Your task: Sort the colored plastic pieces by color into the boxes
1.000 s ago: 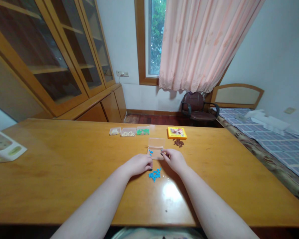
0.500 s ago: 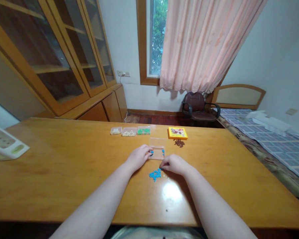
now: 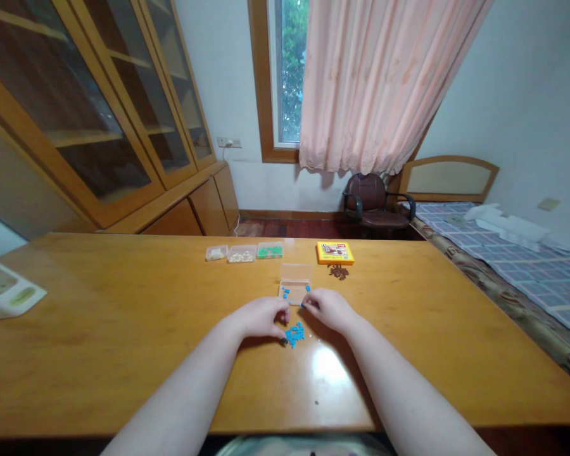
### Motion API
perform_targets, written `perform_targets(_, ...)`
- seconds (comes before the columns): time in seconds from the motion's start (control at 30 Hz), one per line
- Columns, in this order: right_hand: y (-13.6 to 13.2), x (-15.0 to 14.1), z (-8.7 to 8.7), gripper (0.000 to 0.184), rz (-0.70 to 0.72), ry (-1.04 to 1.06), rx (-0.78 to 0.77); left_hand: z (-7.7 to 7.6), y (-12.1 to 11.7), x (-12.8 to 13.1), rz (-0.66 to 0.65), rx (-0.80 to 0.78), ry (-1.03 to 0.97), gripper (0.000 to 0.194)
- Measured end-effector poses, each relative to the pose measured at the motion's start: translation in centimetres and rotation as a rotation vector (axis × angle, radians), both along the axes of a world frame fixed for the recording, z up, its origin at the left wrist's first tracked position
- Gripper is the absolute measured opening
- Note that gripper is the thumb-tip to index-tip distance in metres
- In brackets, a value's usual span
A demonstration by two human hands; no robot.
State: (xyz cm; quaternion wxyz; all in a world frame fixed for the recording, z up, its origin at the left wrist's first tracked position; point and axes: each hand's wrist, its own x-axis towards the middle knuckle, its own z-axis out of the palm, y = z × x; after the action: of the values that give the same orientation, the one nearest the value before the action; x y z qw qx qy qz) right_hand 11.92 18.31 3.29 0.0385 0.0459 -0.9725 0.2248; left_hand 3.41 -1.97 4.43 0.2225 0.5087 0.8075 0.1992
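Note:
A small clear plastic box (image 3: 296, 296) lies with its lid up at the middle of the table, several blue pieces inside it. Close in front of it is a loose pile of small blue pieces (image 3: 295, 334). My left hand (image 3: 262, 318) is at the pile's left edge, thumb and fingers apart, with nothing visible between them. At the box's front right corner, my right hand (image 3: 331, 308) pinches a small blue piece (image 3: 303, 306) between thumb and finger.
Further back stand clear boxes of green pieces (image 3: 270, 251), cream pieces (image 3: 241, 254) and whitish pieces (image 3: 216, 254). To the right lie a yellow box (image 3: 335, 253) and a heap of brown pieces (image 3: 339, 272). A white plastic object (image 3: 14, 294) is at the far left.
My left hand has moved from the clear box back to the blue pile, its fingers spreading. My right hand has carried a blue piece from the pile up to the box's front edge.

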Motion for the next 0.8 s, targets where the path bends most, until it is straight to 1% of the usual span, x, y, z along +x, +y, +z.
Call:
perform_targets(0.07,0.3,-0.1,0.2,0.020,-0.140,0.099,-0.042,-0.1,-0.2,-0.3,0.000,-0.034,-0.013,0.037)
perform_targets(0.1,0.4,-0.1,0.3,0.023,-0.191,0.126,-0.055,-0.2,-0.3,-0.3,-0.007,-0.043,-0.014,0.037)
perform_targets(0.13,0.4,0.0,0.3,0.025,-0.213,0.131,-0.063,-0.2,-0.3,-0.3,-0.016,-0.047,-0.012,0.035)
perform_targets(0.17,0.5,0.0,0.4,0.025,-0.196,0.116,-0.067,-0.3,-0.2,-0.3,-0.024,-0.048,-0.009,0.032)
perform_targets(0.2,0.4,0.1,0.4,0.024,-0.142,0.081,-0.071,-0.4,-0.2,-0.3,-0.029,-0.046,-0.007,0.028)
perform_targets(0.3,0.0,0.5,0.5,0.013,0.077,-0.075,-0.091,-0.8,-0.1,-0.3,-0.024,-0.039,-0.007,0.017)
perform_targets(0.37,-0.3,0.7,0.5,0.012,0.149,-0.150,-0.098,-0.9,-0.1,-0.3,-0.022,-0.035,-0.019,0.012)
perform_targets(0.5,-0.6,0.7,0.3,0.018,0.178,-0.154,-0.082,-1.0,-0.2,-0.4,-0.010,-0.019,-0.030,0.011)
perform_targets(0.6,-0.5,0.6,0.0,0.021,0.207,-0.126,-0.071,-0.8,-0.2,-0.4,-0.001,-0.013,0.008,0.011)
perform_targets(0.7,-0.5,0.5,-0.3,0.021,0.229,-0.107,-0.053,-0.7,-0.2,-0.3,0.011,-0.025,0.040,0.010)
perform_targets(0.8,-0.6,0.5,-0.4,0.021,0.237,-0.090,-0.034,-0.5,-0.2,-0.2,0.020,-0.034,0.031,0.011)
